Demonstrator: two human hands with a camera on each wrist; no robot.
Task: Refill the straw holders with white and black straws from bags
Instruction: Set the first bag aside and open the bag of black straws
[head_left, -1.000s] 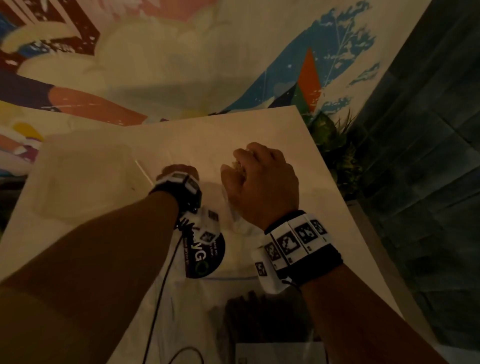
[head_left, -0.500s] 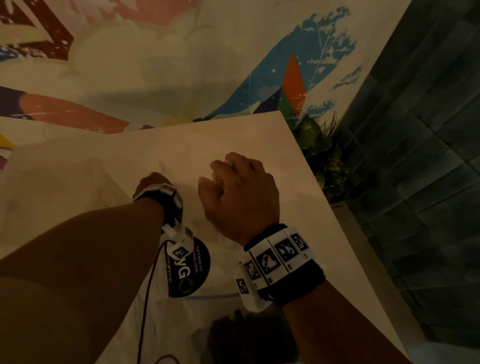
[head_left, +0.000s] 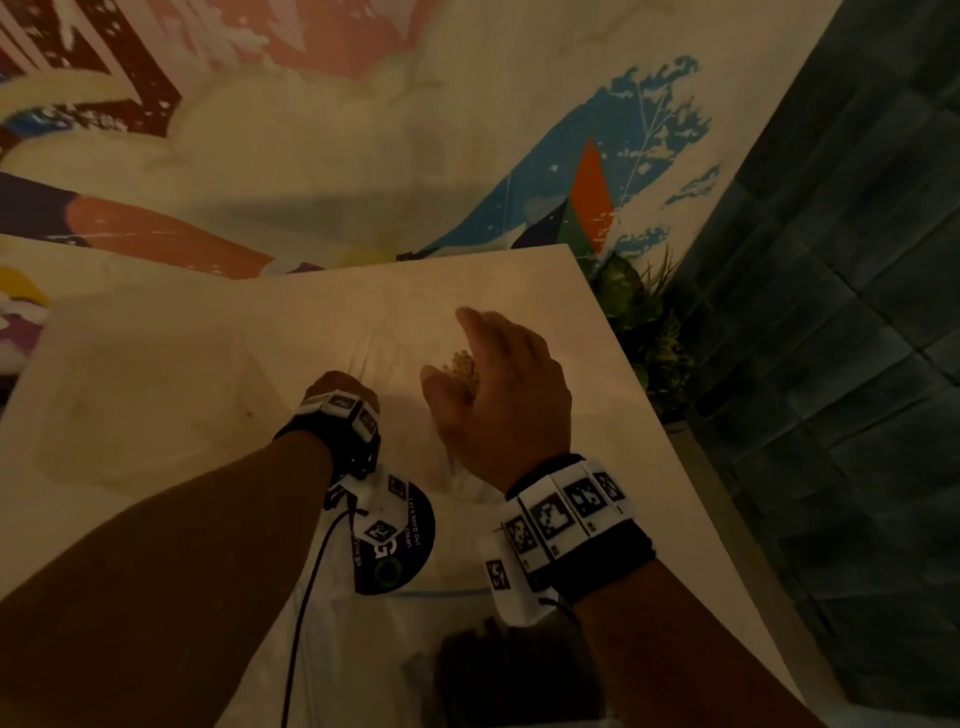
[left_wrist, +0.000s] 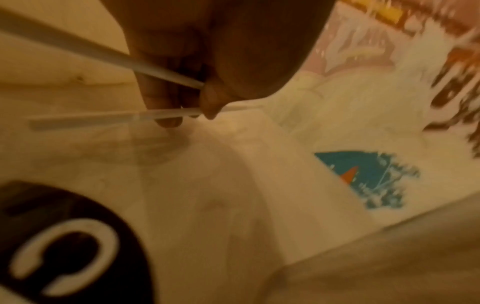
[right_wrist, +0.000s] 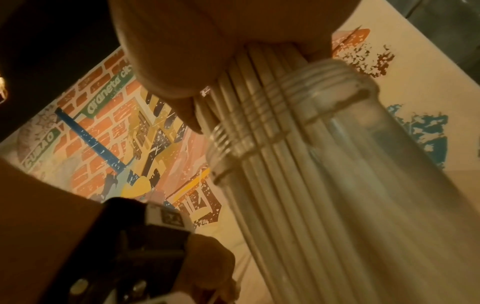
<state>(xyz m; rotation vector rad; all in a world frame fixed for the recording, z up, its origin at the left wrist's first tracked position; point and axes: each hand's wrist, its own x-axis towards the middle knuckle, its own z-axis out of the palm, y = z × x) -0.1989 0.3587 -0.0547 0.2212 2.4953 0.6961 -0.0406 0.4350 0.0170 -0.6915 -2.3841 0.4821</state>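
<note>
Straws, white ones in a bundle (right_wrist: 262, 131), stand in the mouth of a clear threaded straw holder (right_wrist: 345, 127) on the pale tabletop (head_left: 363, 312), with the right hand (head_left: 504, 395) wrapped round their upper ends, thumb and curled fingers closed on them. Just left of it, the left hand (left_wrist: 197, 67) pinches two loose white straws (left_wrist: 109, 118) low over the tabletop, its grip closed on them. A clear bag with a round black label (head_left: 400, 551) lies at the near side beneath both wrists.
</note>
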